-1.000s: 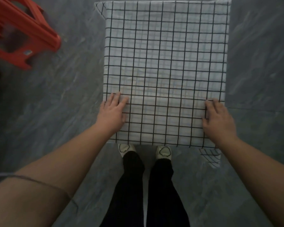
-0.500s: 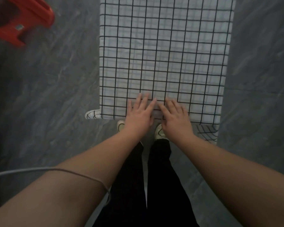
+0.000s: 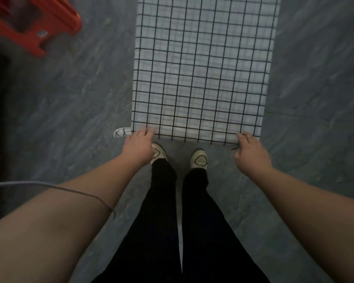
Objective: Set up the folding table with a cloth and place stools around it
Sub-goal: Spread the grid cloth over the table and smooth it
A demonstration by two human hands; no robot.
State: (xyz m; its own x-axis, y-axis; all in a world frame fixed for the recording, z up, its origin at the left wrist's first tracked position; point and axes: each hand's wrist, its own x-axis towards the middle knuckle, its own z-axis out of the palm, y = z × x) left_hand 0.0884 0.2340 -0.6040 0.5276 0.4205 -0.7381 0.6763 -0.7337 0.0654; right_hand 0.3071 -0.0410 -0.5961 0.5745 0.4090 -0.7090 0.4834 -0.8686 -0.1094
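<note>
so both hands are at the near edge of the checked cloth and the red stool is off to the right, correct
Not quite. The head view shows the red stool off to the left, not the right. The left hand and right hand are indeed at the near edge of the checked cloth.

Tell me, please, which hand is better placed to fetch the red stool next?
Left, probably. The red stool stands on the floor left of the cloth, on the side of the left hand. The right hand, at the cloth's near right corner, would have to cross the body.
</note>
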